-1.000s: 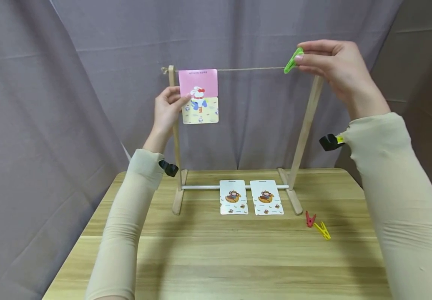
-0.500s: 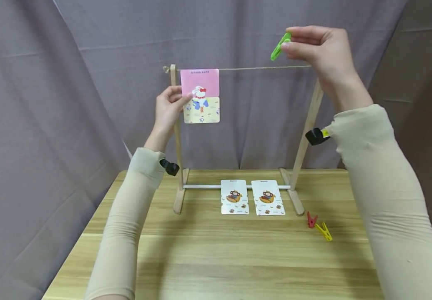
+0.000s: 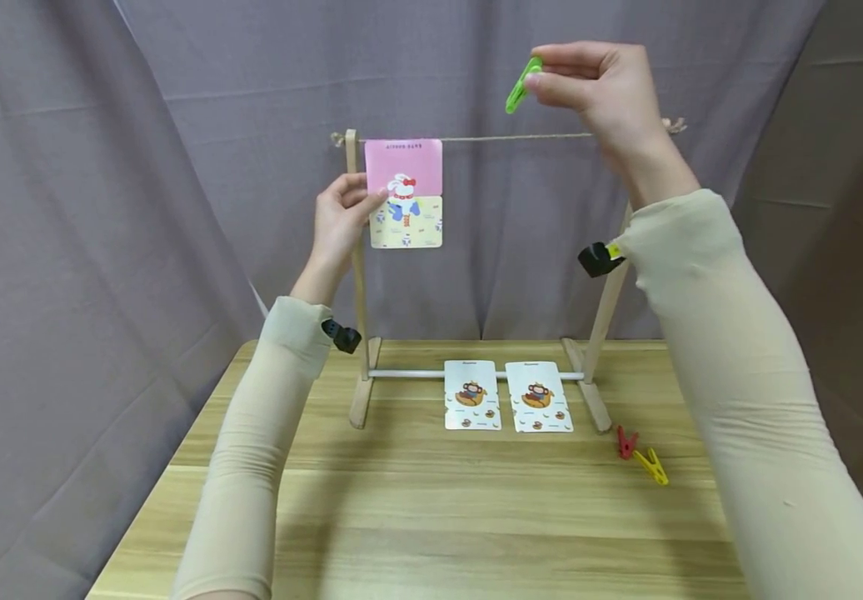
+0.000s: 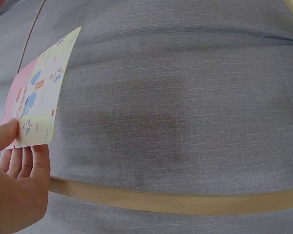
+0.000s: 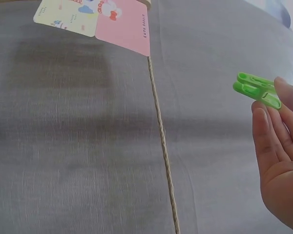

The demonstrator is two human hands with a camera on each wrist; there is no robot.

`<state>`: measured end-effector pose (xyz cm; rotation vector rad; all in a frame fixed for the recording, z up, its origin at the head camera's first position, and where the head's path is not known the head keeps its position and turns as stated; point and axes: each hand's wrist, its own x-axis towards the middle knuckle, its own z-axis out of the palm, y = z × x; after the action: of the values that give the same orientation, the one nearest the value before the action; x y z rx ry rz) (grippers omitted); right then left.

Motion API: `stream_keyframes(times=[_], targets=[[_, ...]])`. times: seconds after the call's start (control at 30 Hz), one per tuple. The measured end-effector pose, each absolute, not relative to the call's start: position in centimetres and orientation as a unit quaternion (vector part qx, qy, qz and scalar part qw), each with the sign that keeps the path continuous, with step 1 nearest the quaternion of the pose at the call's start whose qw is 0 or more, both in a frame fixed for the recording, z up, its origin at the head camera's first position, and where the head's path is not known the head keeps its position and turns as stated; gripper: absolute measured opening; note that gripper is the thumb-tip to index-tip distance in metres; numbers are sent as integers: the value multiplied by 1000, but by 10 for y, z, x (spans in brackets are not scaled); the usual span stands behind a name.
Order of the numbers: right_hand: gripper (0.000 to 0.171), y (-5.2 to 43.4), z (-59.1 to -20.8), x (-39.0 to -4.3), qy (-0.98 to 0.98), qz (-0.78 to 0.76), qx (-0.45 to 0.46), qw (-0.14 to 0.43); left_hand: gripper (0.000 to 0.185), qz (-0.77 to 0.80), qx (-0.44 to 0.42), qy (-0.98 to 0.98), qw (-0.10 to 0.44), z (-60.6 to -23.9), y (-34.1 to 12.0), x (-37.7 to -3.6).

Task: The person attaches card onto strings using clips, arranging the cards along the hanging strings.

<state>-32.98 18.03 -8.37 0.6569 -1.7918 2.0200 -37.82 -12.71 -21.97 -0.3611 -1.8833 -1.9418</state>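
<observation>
My left hand (image 3: 337, 218) pinches the left edge of a pink and yellow card (image 3: 405, 167) with a rabbit picture, thumb in front and fingers behind. The card's top edge lies along the rope (image 3: 514, 137), close to the left post. Up above the rope, my right hand (image 3: 604, 87) pinches a green clothespin (image 3: 524, 85) between thumb and fingertips. The right wrist view shows the clothespin (image 5: 257, 90) apart from the rope (image 5: 162, 131), with the card (image 5: 124, 27) at the rope's far end. In the left wrist view the card (image 4: 46, 92) tilts away from the fingers.
A wooden stand with a left post (image 3: 359, 308) and a right post (image 3: 606, 321) holds the rope. A white bar (image 3: 405, 374) joins its feet. Two white monkey cards (image 3: 472, 417) (image 3: 540, 417) lie on the wooden table (image 3: 476, 517). A red clothespin (image 3: 626, 443) and a yellow clothespin (image 3: 652, 467) lie at right.
My right hand has moved left and upward with the green clothespin, from the rope's right end to above its middle. My left hand and the card stay nearly still.
</observation>
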Motion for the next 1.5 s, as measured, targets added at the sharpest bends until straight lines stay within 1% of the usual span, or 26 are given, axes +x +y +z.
stream_keyframes(times=[0.27, 0.53, 0.9, 1.13, 1.27, 1.5], targets=[[24, 165, -83, -340, -635, 708, 246, 188, 29, -696, -135, -675, 202, -220, -125, -379], [22, 149, -81, -349, -656, 689, 245, 188, 30, -687, -132, -686, 200, -222, -125, -376], [27, 120, -80, -361, -716, 641, 212, 180, 27, -689, -145, -679, 207, -223, -126, -376], [30, 112, -85, -370, -718, 655, 184, 151, 31, -690, -153, -677, 205, -225, -125, -375], [34, 108, -87, -374, -718, 659, 174, 138, 30, -689, -157, -677, 207, -226, -125, -377], [34, 99, -90, -379, -737, 640, 173, 132, 30, -681, -159, -684, 208, -224, -123, -374]])
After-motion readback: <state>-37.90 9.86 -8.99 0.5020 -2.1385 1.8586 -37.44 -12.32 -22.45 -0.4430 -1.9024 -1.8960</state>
